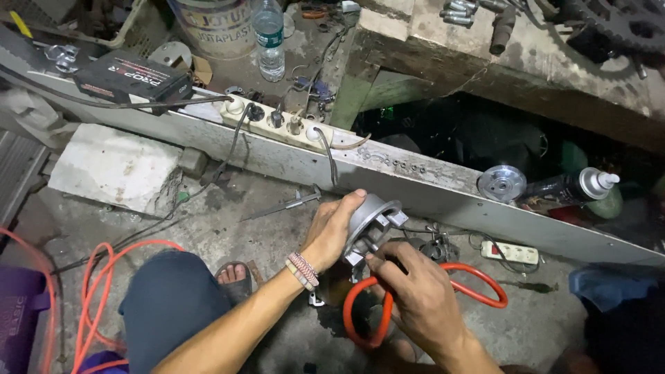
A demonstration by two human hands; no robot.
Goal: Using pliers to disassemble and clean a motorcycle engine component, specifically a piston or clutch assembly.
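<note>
Hands, two, bare, working over a concrete floor (228, 228). Left hand (332, 232), beaded bracelet at the wrist, wrapped around the left rim of a grey metal flanged part (370, 220), thumb over its top edge. Right hand (415, 291) grips the part's lower end from the near side, fingers pinching at its base. Part held above the floor, centre of scene. Orange hose (360, 312) looped under the hands. Power strip (277, 121) on a long pale beam (429, 190) beyond. Metal disc (501, 183) and spray can (571, 187) to the far right. Plastic bottle (269, 38) far behind.
</note>
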